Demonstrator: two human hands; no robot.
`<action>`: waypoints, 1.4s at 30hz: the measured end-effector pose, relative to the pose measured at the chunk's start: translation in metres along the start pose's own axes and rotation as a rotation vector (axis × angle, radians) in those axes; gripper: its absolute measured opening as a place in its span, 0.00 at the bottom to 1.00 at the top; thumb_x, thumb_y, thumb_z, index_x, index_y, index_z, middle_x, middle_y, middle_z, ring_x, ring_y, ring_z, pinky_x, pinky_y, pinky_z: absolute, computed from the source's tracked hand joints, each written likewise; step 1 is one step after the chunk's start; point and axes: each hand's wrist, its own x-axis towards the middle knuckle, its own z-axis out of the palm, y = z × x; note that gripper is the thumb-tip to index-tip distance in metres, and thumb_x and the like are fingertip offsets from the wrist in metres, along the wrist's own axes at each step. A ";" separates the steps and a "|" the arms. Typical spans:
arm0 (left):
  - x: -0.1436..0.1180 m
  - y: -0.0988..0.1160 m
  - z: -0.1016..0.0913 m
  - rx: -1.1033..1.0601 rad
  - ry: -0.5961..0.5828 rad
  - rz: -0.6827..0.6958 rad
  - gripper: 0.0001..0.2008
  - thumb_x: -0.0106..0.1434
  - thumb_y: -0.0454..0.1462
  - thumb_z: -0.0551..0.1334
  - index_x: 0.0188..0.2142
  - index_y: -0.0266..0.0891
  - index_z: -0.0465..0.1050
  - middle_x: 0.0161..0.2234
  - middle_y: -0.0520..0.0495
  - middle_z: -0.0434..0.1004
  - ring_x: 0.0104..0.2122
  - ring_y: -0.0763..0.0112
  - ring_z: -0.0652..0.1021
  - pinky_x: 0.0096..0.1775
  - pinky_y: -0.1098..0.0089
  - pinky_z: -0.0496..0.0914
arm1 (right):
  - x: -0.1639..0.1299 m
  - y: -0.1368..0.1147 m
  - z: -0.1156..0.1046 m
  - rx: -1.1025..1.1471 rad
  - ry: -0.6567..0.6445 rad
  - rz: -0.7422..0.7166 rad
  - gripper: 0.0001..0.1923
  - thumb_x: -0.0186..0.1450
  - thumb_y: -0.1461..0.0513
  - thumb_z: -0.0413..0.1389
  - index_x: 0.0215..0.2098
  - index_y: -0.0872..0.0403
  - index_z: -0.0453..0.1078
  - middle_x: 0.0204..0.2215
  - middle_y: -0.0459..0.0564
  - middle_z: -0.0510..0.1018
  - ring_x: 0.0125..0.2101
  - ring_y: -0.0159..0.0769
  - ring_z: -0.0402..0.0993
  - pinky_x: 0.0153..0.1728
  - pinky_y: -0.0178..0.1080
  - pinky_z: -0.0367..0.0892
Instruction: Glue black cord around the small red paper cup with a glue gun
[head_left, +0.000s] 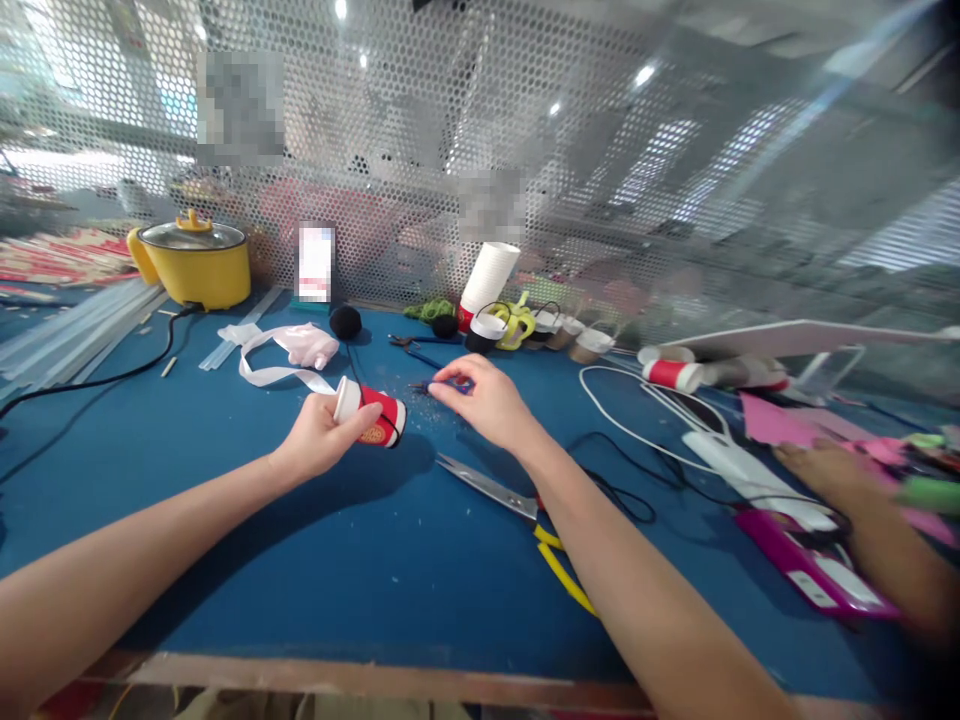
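Note:
My left hand (319, 440) is wrapped round a red and white paper cup (386, 418), tilted on its side above the table. A black cord runs over the cup and around its end, and leads up toward a black yarn ball (346, 322). My right hand (480, 395) is a short way to the right, thumb and fingertips pinched together. Just at those fingertips is a small blue-handled tool (421, 386); whether the fingers hold it or something thin is unclear. Below lie large scissors (487, 485) with yellow handles, partly behind my right forearm.
Blue-handled pliers (405, 342), stacked white cups (491, 275) and small handled cups (486, 330) stand farther back. A yellow electric pot (199, 265), a phone (315, 265) and white ribbon (277, 376) are leftward. A power strip (757, 480), cables and another person's arm (870, 510) are at right.

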 end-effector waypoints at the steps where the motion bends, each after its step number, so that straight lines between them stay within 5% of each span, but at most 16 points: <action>1: 0.000 -0.001 0.001 0.001 -0.004 -0.005 0.16 0.52 0.45 0.61 0.19 0.33 0.72 0.16 0.52 0.68 0.17 0.77 0.66 0.20 0.76 0.60 | -0.006 -0.013 -0.001 0.035 -0.110 -0.160 0.05 0.55 0.61 0.59 0.29 0.53 0.71 0.34 0.48 0.71 0.36 0.35 0.68 0.39 0.37 0.63; 3: -0.001 -0.003 0.002 0.006 -0.012 -0.011 0.15 0.52 0.45 0.61 0.21 0.32 0.73 0.16 0.52 0.69 0.18 0.77 0.67 0.21 0.76 0.61 | -0.018 -0.033 0.002 0.035 -0.223 -0.371 0.06 0.53 0.61 0.61 0.29 0.53 0.70 0.34 0.48 0.71 0.36 0.34 0.68 0.40 0.37 0.63; 5: -0.001 -0.005 0.002 0.013 -0.024 -0.016 0.15 0.52 0.45 0.61 0.23 0.32 0.74 0.16 0.52 0.69 0.18 0.77 0.67 0.21 0.76 0.61 | -0.025 -0.044 0.009 -0.046 -0.191 -0.422 0.07 0.52 0.63 0.62 0.27 0.54 0.69 0.32 0.49 0.70 0.36 0.36 0.66 0.39 0.39 0.64; 8: -0.001 -0.005 0.004 0.021 -0.022 -0.043 0.16 0.52 0.45 0.61 0.20 0.32 0.72 0.14 0.54 0.65 0.16 0.79 0.64 0.18 0.77 0.57 | -0.028 -0.047 0.021 -0.083 -0.120 -0.399 0.06 0.54 0.67 0.59 0.24 0.55 0.66 0.31 0.50 0.68 0.36 0.36 0.65 0.40 0.40 0.63; 14: -0.002 0.003 0.005 -0.045 0.000 -0.123 0.20 0.51 0.48 0.61 0.15 0.34 0.64 0.12 0.56 0.61 0.15 0.81 0.61 0.18 0.77 0.55 | -0.025 -0.042 0.020 0.191 -0.174 -0.257 0.06 0.57 0.67 0.54 0.23 0.55 0.62 0.27 0.46 0.68 0.29 0.31 0.66 0.33 0.37 0.63; 18: -0.002 0.005 0.005 -0.138 0.014 -0.200 0.19 0.50 0.47 0.62 0.17 0.33 0.68 0.14 0.53 0.67 0.16 0.80 0.65 0.20 0.77 0.58 | -0.023 -0.038 0.014 0.475 -0.218 -0.066 0.05 0.55 0.63 0.56 0.26 0.54 0.62 0.23 0.42 0.68 0.24 0.29 0.64 0.26 0.34 0.62; 23: -0.003 0.008 0.005 -0.237 0.012 -0.252 0.16 0.49 0.46 0.64 0.20 0.33 0.72 0.17 0.51 0.73 0.18 0.77 0.69 0.22 0.76 0.63 | -0.020 -0.033 0.009 0.742 -0.189 -0.064 0.09 0.52 0.64 0.58 0.32 0.53 0.66 0.26 0.42 0.70 0.29 0.28 0.67 0.33 0.35 0.64; 32: -0.003 0.013 0.007 -0.345 0.009 -0.338 0.15 0.46 0.45 0.67 0.21 0.33 0.73 0.19 0.49 0.75 0.19 0.75 0.72 0.25 0.74 0.66 | -0.024 -0.030 0.004 0.762 -0.153 -0.072 0.07 0.52 0.62 0.60 0.29 0.54 0.69 0.27 0.43 0.73 0.28 0.28 0.69 0.33 0.35 0.66; 42: -0.007 0.011 0.005 -0.255 -0.021 -0.243 0.16 0.49 0.46 0.65 0.20 0.33 0.73 0.18 0.50 0.74 0.19 0.76 0.70 0.23 0.76 0.63 | -0.022 -0.027 0.007 0.742 -0.131 -0.017 0.06 0.51 0.63 0.60 0.28 0.54 0.69 0.26 0.43 0.73 0.28 0.28 0.69 0.35 0.36 0.66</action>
